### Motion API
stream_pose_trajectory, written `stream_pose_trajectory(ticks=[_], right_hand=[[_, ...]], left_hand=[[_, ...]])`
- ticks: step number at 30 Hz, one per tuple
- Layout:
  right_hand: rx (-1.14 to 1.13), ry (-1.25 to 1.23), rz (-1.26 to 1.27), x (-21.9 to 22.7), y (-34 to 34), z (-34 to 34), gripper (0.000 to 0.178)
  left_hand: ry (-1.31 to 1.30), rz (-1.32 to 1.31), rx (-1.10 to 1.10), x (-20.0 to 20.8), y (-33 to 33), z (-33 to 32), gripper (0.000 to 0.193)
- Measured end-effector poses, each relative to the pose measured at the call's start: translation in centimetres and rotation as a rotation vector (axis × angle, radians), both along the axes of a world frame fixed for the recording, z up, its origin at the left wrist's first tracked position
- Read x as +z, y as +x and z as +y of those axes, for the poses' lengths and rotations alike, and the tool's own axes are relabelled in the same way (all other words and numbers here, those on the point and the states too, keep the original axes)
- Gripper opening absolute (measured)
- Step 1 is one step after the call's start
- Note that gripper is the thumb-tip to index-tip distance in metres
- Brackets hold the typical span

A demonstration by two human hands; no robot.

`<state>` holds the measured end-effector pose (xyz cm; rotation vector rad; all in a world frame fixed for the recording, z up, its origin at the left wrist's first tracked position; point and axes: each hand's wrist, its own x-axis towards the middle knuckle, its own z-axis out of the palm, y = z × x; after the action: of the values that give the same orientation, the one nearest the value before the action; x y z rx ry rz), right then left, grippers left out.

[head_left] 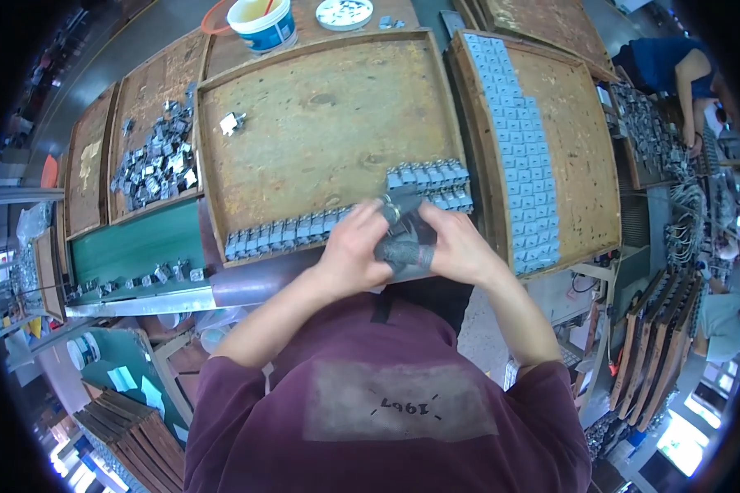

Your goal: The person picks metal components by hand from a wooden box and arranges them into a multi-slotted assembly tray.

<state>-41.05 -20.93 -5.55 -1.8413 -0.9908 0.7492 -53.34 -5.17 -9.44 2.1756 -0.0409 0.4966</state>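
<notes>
My left hand (352, 251) and my right hand (462, 248) meet over the near edge of a shallow wooden tray (329, 107). Both are closed, fingers curled toward each other. Dark grey material (407, 253) shows between them; whether it is wrapping on the fingers or a held thing is unclear. Whatever small part they may grip is hidden. Beside my left hand, a row of small grey metal parts (284, 233) lines the tray's near edge. More of these metal parts (432, 174) stand in short rows beyond my right hand. One loose part (232, 123) lies at the tray's far left.
Left, a wooden tray holds a heap of loose metal parts (160, 156); several more sit along a green surface (136, 246). Right, another tray carries packed rows of grey parts (522, 156). A bucket (263, 25) stands behind. A co-worker (674, 74) is at far right.
</notes>
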Motion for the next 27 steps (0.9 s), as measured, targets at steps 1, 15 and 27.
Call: stream_pose_trajectory(ticks=[1, 15, 27], right_hand=[[-0.012, -0.135, -0.01, 0.4, 1.5, -0.1, 0.044], [-0.778, -0.248, 0.03, -6.8, 27.6, -3.3, 0.031], [-0.866, 0.359, 0.214, -6.5, 30.0, -7.0, 0.023]], left_hand=[[0.028, 0.035, -0.017, -0.3, 0.8, 1.0, 0.057], [-0.182, 0.845, 0.01, -6.1, 6.3, 6.3, 0.056], [0.342, 0.592, 1.1, -4.0, -13.9, 13.8, 0.013]])
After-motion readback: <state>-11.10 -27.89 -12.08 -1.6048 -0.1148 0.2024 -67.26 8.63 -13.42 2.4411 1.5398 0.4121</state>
